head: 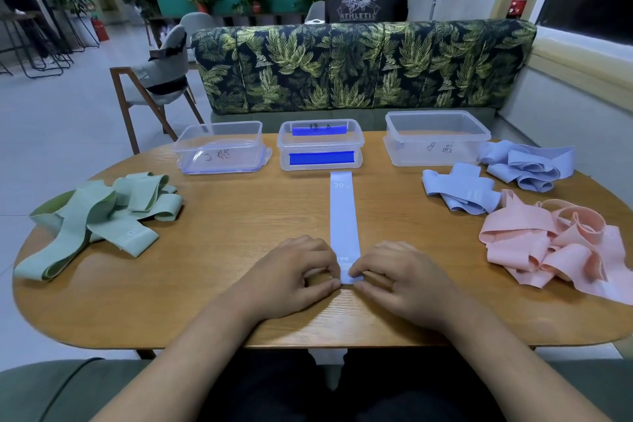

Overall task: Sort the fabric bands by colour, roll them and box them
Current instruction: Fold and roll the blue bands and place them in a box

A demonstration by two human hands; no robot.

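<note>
A light blue band (342, 212) marked "20" lies flat and straight down the middle of the wooden table (239, 216). My left hand (291, 274) and my right hand (404, 277) pinch its near end from both sides, where a small fold or roll has formed. A heap of green bands (99, 216) lies at the left. Two heaps of blue bands (462, 192) (527, 164) lie at the right, with a heap of pink bands (555, 247) nearer to me. Three clear plastic boxes stand along the far edge: left (219, 147), middle (320, 146), right (435, 140).
The middle box has blue clips on its sides. A leaf-patterned sofa back (359, 65) rises behind the table, and a person in a dark top sits beyond it. A wooden chair (157, 79) stands at the far left.
</note>
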